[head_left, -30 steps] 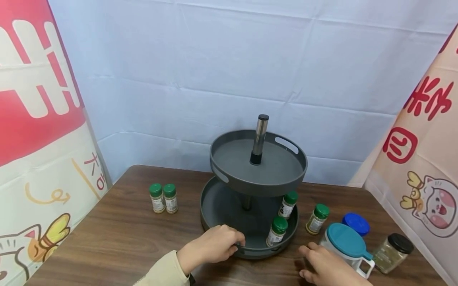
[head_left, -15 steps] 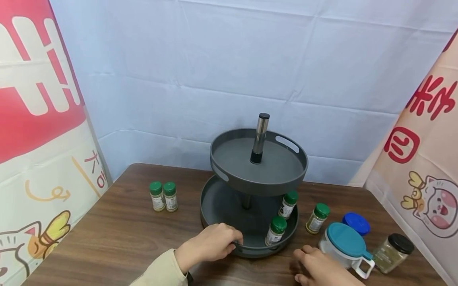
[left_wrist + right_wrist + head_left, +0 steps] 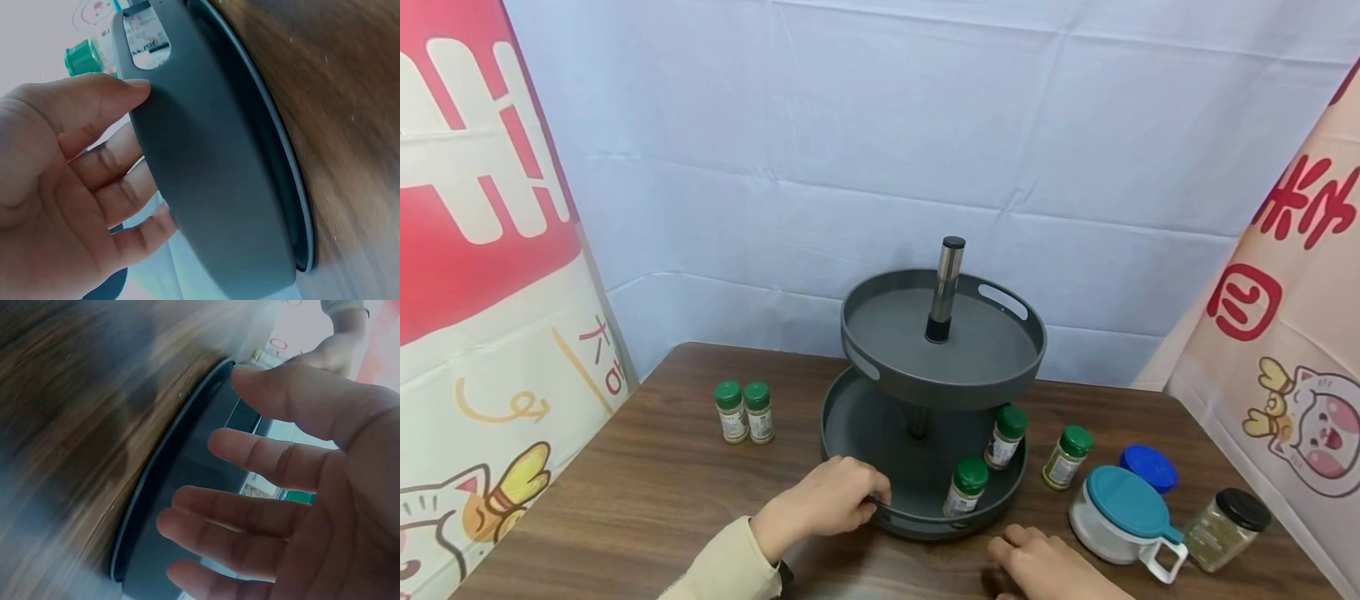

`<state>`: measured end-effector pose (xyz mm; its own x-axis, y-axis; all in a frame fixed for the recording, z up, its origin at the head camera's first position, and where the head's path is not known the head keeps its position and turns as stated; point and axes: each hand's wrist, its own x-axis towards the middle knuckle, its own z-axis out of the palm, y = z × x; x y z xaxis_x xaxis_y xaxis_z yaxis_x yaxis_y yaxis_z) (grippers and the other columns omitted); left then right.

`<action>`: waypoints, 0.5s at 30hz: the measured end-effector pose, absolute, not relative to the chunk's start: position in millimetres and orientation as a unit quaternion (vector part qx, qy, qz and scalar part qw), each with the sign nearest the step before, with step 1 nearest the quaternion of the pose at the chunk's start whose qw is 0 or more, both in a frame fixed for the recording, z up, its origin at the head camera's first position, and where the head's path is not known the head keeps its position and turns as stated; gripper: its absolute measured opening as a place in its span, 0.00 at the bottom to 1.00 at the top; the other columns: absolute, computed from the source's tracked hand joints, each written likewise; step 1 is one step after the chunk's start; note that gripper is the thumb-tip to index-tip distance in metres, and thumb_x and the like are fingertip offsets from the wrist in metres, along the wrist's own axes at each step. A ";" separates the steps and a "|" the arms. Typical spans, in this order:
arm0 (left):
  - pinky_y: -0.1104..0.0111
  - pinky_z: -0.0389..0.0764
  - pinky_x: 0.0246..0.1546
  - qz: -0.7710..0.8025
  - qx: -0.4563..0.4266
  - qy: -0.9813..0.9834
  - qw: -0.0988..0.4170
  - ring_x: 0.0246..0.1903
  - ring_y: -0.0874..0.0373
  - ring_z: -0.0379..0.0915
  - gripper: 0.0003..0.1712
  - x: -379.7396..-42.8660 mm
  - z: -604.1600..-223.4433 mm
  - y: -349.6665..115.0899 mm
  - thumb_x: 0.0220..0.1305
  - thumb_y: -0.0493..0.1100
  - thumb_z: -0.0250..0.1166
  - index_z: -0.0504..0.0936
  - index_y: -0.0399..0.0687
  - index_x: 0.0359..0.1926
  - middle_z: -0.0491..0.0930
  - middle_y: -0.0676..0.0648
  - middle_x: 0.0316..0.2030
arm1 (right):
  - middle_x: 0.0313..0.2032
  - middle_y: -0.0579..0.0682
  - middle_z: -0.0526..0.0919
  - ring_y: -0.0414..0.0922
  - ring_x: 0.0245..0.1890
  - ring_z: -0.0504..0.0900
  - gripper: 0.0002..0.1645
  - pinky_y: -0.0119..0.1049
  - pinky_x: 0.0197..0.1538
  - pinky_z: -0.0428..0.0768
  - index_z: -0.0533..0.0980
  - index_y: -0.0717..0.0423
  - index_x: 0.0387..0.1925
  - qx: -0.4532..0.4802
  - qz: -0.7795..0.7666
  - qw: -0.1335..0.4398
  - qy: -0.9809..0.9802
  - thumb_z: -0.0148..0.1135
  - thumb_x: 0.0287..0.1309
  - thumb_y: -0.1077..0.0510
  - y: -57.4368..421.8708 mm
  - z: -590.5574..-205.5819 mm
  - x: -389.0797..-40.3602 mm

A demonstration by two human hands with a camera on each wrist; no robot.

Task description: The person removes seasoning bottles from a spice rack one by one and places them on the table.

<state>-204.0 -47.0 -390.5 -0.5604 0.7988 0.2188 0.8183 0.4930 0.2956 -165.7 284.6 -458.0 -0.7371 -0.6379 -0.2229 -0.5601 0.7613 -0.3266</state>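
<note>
A grey two-tier turntable (image 3: 917, 527) stands on the wooden table. My left hand (image 3: 831, 498) grips the front rim of its lower tray; in the left wrist view the thumb lies on the outer wall (image 3: 206, 162) while the fingers reach over the edge. Two green-capped spice jars, a front one (image 3: 964, 492) and a rear one (image 3: 1006, 442), stand upright inside the lower tray at the right. My right hand (image 3: 1048, 562) hovers at the tray's front right, holding nothing. Its fingers (image 3: 250, 509) are spread and loosely bent beside the tray wall.
Right of the turntable are another green-capped jar (image 3: 1066, 460), a teal-lidded white container with a handle (image 3: 1126, 517), a blue lid (image 3: 1148, 467) and a tilted black-capped jar (image 3: 1223, 531). Two more green-capped jars (image 3: 732, 417) stand at the left. The upper tray (image 3: 887, 325) holds nothing.
The lower tray has turned, carrying both spice jars round towards the front left. My left hand has moved left with the rim, and my right hand has also shifted left, away from the teal-lidded container.
</note>
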 end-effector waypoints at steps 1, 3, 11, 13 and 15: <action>0.80 0.70 0.26 -0.184 -0.467 -0.865 0.027 0.26 0.72 0.70 0.13 -204.8 -390.1 -48.3 0.51 0.30 0.64 0.82 0.55 0.29 0.78 0.61 0.27 | 0.32 0.36 0.67 0.34 0.28 0.67 0.19 0.35 0.21 0.68 0.71 0.34 0.42 -0.333 -0.118 0.160 0.922 0.57 0.53 0.33 288.0 -470.4 -170.7; 0.79 0.69 0.25 -0.185 -0.463 -0.867 0.025 0.23 0.72 0.67 0.13 -206.3 -389.6 -50.9 0.51 0.29 0.63 0.81 0.55 0.27 0.77 0.62 0.25 | 0.34 0.36 0.68 0.34 0.29 0.67 0.23 0.33 0.21 0.68 0.70 0.32 0.43 -0.348 -0.114 0.153 0.918 0.53 0.51 0.27 291.5 -490.4 -178.6; 0.60 0.66 0.34 -0.171 -0.432 -0.885 0.017 0.24 0.71 0.66 0.14 -211.9 -388.0 -60.7 0.49 0.31 0.63 0.81 0.58 0.27 0.76 0.65 0.26 | 0.36 0.38 0.70 0.36 0.30 0.68 0.26 0.35 0.23 0.68 0.71 0.36 0.46 -0.405 -0.099 0.116 0.901 0.49 0.53 0.27 262.4 -480.9 -171.4; 0.60 0.65 0.34 -0.171 -0.424 -0.889 0.016 0.25 0.70 0.66 0.13 -214.0 -388.0 -62.8 0.49 0.32 0.63 0.81 0.59 0.26 0.76 0.65 0.26 | 0.36 0.40 0.70 0.36 0.30 0.68 0.25 0.37 0.23 0.69 0.73 0.39 0.46 -0.420 -0.100 0.110 0.895 0.50 0.56 0.30 250.0 -465.0 -163.8; 0.59 0.64 0.33 -0.175 -0.419 -0.891 0.013 0.25 0.70 0.66 0.13 -216.4 -388.5 -65.0 0.48 0.32 0.63 0.80 0.60 0.24 0.74 0.66 0.24 | 0.36 0.41 0.71 0.37 0.30 0.68 0.25 0.39 0.23 0.69 0.74 0.43 0.46 -0.430 -0.095 0.110 0.891 0.51 0.57 0.32 239.4 -452.7 -157.7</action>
